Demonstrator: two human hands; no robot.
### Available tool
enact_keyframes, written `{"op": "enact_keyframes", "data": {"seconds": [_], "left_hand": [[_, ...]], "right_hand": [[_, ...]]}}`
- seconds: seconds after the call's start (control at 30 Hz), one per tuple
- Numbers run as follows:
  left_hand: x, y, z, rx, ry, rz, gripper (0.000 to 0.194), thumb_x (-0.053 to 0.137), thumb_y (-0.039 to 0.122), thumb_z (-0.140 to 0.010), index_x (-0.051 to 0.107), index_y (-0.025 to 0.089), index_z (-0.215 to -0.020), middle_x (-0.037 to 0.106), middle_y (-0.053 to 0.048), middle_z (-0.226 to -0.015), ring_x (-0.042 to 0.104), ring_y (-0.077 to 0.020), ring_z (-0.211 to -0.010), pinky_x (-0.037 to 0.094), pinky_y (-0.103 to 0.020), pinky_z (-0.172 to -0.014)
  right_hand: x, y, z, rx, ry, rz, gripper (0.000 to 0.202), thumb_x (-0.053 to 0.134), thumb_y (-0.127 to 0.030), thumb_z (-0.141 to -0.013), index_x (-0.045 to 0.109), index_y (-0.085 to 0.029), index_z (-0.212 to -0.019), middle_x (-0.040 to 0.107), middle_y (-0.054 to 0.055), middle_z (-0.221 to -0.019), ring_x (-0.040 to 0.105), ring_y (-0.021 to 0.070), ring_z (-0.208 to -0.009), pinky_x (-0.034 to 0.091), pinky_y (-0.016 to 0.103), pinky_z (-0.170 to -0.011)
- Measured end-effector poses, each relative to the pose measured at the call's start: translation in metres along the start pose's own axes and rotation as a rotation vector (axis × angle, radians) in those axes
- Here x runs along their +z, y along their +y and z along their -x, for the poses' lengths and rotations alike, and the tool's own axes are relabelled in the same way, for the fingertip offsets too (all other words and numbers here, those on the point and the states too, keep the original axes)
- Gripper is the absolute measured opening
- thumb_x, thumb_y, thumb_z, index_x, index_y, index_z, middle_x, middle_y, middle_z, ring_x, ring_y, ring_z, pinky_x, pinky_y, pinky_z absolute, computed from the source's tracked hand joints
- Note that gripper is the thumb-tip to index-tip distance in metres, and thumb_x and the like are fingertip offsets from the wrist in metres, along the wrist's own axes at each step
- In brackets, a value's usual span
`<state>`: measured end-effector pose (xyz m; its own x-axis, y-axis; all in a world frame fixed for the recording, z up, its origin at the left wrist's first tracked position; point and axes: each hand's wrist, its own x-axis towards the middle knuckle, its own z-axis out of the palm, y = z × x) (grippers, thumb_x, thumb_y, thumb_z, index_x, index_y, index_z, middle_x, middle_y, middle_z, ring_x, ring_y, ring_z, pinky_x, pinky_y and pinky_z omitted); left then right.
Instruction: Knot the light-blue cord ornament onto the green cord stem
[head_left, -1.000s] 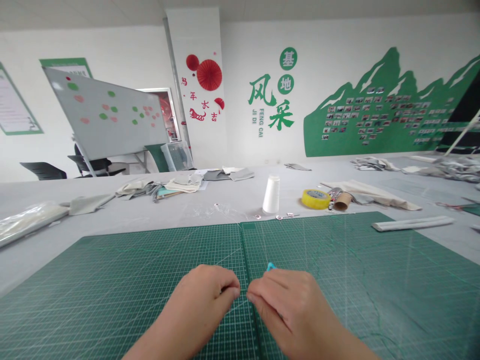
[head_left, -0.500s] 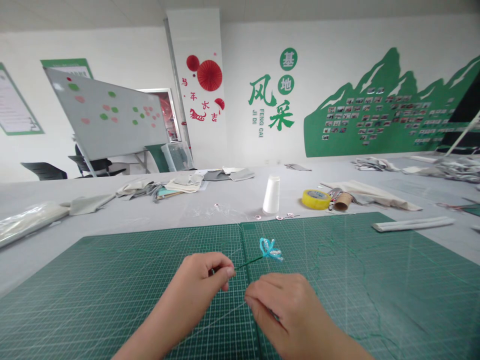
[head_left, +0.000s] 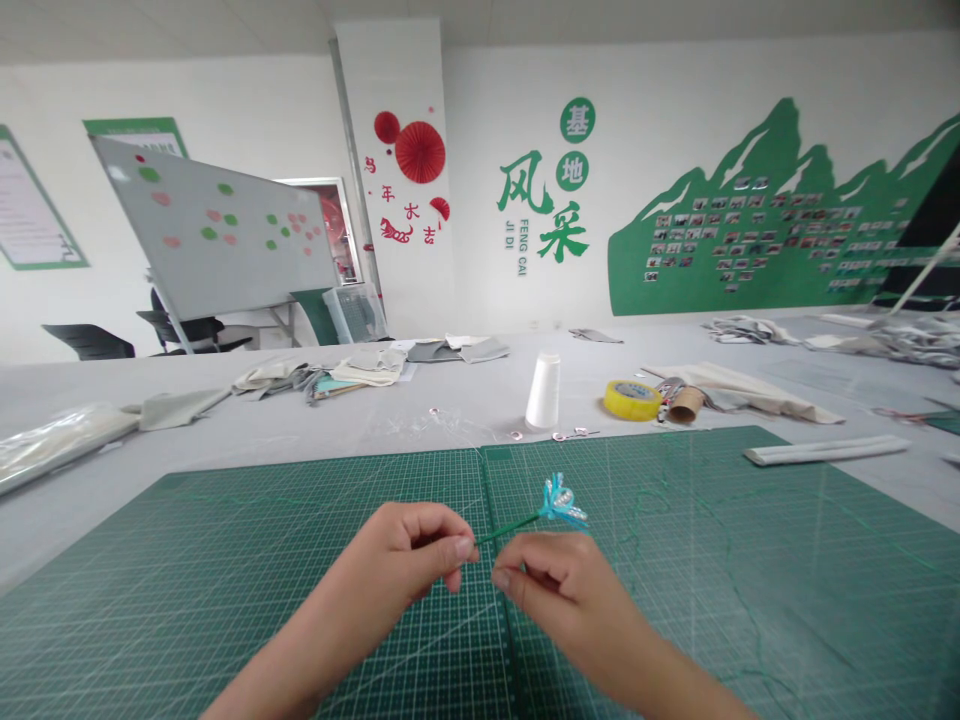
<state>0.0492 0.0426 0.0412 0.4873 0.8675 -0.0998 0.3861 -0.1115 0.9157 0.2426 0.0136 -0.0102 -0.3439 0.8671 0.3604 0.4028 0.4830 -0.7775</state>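
Closed at the fingertips of the left hand (head_left: 420,548) around the near end of the green stem (head_left: 513,526), above the cutting mats (head_left: 262,560). Curled nearly shut in the right hand (head_left: 581,585), just beside, contents impossible to tell. Likely light and bendable, best held by the stem to spare the delicate blue flower (head_left: 559,504), now farther right than in the earlier frame
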Motion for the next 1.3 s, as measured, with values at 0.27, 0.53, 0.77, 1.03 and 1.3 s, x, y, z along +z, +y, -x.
{"op": "enact_keyframes", "data": {"seconds": [0.27,0.53,0.77,1.03,1.3], "left_hand": [[-0.001,-0.001,0.006,-0.013,-0.120,0.085,0.019,0.058,0.032,-0.084,0.065,0.016,-0.076,0.056,0.006,-0.058,0.030,-0.0063,-0.046,0.023,-0.019,-0.046],[0.002,0.005,0.014,0.028,-0.313,0.069,0.015,0.059,0.021,-0.082,0.071,0.016,-0.074,0.058,0.004,-0.060,0.052,-0.0102,-0.059,0.038,-0.020,-0.059],[0.004,0.003,0.018,-0.006,-0.418,-0.119,0.020,0.054,0.014,-0.074,0.073,0.018,-0.072,0.056,0.005,-0.057,0.043,-0.0089,-0.051,0.033,-0.020,-0.051],[0.011,-0.002,0.021,0.030,-0.289,-0.399,0.019,0.050,0.015,-0.074,0.062,0.019,-0.060,0.056,0.005,-0.056,0.053,-0.0107,-0.054,0.035,-0.020,-0.053],[0.013,-0.002,0.017,0.078,-0.156,-0.562,0.023,0.049,0.018,-0.077,0.051,0.019,-0.055,0.056,0.004,-0.054,0.050,-0.0116,-0.054,0.030,-0.022,-0.052]], "right_hand": [[-0.002,0.010,-0.004,0.190,-0.062,-0.396,0.023,0.061,-0.036,-0.083,0.065,-0.017,-0.070,0.042,-0.005,-0.059,0.035,0.0108,-0.055,0.029,0.023,-0.050],[0.000,0.028,-0.006,0.177,-0.223,-0.579,0.029,0.073,-0.043,-0.076,0.070,-0.016,-0.068,0.043,-0.007,-0.050,0.031,0.0081,-0.048,0.026,0.022,-0.048],[-0.005,0.019,-0.004,0.179,-0.335,-0.518,0.028,0.072,-0.041,-0.077,0.070,-0.015,-0.068,0.041,-0.008,-0.052,0.030,0.0079,-0.050,0.029,0.022,-0.050],[-0.006,0.013,-0.005,0.184,-0.212,-0.343,0.016,0.066,-0.025,-0.080,0.067,-0.016,-0.067,0.039,-0.008,-0.052,0.030,0.0079,-0.050,0.023,0.021,-0.046],[-0.011,-0.009,-0.001,0.049,-0.060,0.018,0.018,0.058,-0.018,-0.086,0.065,-0.018,-0.070,0.058,-0.003,-0.062,0.050,0.0111,-0.059,0.036,0.023,-0.056]]}}
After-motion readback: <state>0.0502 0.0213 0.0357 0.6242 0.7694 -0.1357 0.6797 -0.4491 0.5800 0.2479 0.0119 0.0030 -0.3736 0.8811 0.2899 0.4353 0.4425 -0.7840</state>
